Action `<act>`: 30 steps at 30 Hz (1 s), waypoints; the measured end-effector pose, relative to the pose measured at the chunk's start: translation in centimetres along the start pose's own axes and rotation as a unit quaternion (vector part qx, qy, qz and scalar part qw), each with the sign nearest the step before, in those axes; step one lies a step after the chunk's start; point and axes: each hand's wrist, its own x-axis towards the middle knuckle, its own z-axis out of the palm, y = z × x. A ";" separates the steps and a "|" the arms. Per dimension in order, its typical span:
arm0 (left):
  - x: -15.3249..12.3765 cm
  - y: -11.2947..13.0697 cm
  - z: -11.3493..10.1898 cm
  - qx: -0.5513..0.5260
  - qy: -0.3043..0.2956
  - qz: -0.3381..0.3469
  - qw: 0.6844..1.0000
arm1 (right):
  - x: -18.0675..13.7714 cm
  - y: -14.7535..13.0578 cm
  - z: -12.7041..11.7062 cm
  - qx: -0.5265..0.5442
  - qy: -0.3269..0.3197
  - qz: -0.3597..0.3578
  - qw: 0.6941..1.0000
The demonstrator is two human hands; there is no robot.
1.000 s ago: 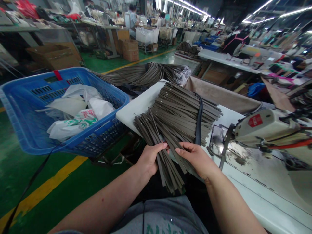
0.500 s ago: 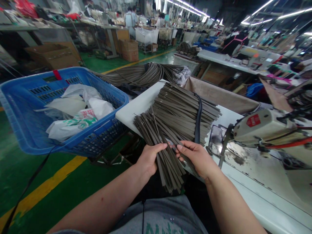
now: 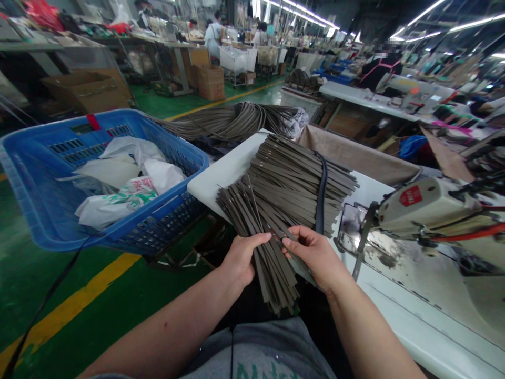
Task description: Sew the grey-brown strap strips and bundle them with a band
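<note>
My left hand [image 3: 245,258] is wrapped round a thick bundle of grey-brown fabric strips [image 3: 276,279], its thumb lying across the top. The bundle slants from the table's edge toward my lap. Right beside it, my right hand [image 3: 310,252] pinches a few strips of the same kind between thumb and fingers; their exact number I cannot tell. Beyond both hands, a wide pile of cut strips [image 3: 292,179] lies on the white table [image 3: 221,176]. A dark band [image 3: 321,192] runs across the right part of that pile.
To the left stands a blue plastic basket [image 3: 158,210] with white plastic bags inside. A sewing machine [image 3: 418,205] occupies the table's right side. Long coiled strips [image 3: 236,121] lie behind the table. Cardboard boxes [image 3: 209,81] and people at machines are farther back.
My right hand has shifted slightly left, closer to the bundle, with its strips. My left hand keeps its grip in almost the same place.
</note>
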 end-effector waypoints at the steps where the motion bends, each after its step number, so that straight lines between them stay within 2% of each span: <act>1: 0.0 0.0 0.0 -0.001 -0.002 0.007 1.000 | 0.1 0.2 0.1 -0.022 0.001 -0.017 1.000; 5: 0.1 0.0 0.2 -0.003 -0.009 0.033 0.999 | 0.2 0.7 0.4 -0.135 -0.015 -0.079 0.988; 8: 0.2 0.1 0.2 -0.006 0.002 0.017 1.000 | 0.2 0.5 0.3 -0.199 -0.033 -0.086 0.976; 10: 0.2 0.1 0.2 -0.002 0.020 0.003 1.000 | 0.0 0.1 0.0 -0.263 -0.005 -0.097 0.960; 12: 0.3 0.2 0.1 0.004 0.028 0.002 1.000 | -0.2 -0.2 -0.2 -0.353 0.048 -0.123 0.926; 14: 0.4 0.2 -0.1 0.010 0.025 0.013 1.000 | -0.6 -0.3 -0.2 -0.445 0.073 -0.125 0.884; 18: 0.5 0.2 -0.4 0.017 0.024 0.021 0.999 | -1.4 0.4 0.3 -0.562 0.039 -0.088 0.822; 23: 0.4 0.1 -0.5 0.013 0.021 0.025 0.999 | -1.7 1.3 1.2 -0.630 0.030 -0.094 0.770; 30: -0.1 0.2 -1.3 -0.007 0.025 -0.012 1.000 | -2.8 -0.1 1.9 -0.648 0.038 -0.131 0.749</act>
